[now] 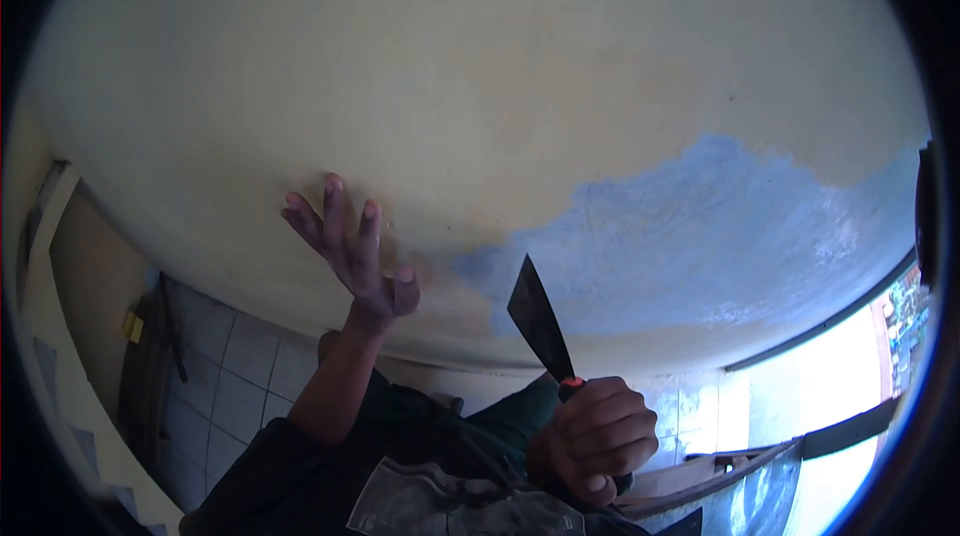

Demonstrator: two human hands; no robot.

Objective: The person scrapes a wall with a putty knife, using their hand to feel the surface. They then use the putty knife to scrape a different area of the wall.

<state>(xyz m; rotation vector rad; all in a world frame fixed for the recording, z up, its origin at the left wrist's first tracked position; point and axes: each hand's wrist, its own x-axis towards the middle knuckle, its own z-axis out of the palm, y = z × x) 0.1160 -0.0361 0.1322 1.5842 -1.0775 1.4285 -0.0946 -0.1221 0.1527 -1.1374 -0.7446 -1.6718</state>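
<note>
My left hand (352, 251) is raised in front of the pale wall (400, 56), its fingers spread and holding nothing. Whether the fingertips touch the wall, I cannot tell. Low at the right, my right hand (605, 433) is wrapped round the handle of a putty knife (540, 321). The dark, wide blade points up and stands in front of the lower wall, beside a bluish-grey bare patch (690, 236). The patch has an uneven edge where it meets the cream surface.
Grey floor tiles (240, 376) show below the wall at the left, near a wooden piece (143, 386) with a small yellow item (132, 327). A bright opening (820, 386) lies at the right, with a worn blue-grey surface (755, 486) at the lower right.
</note>
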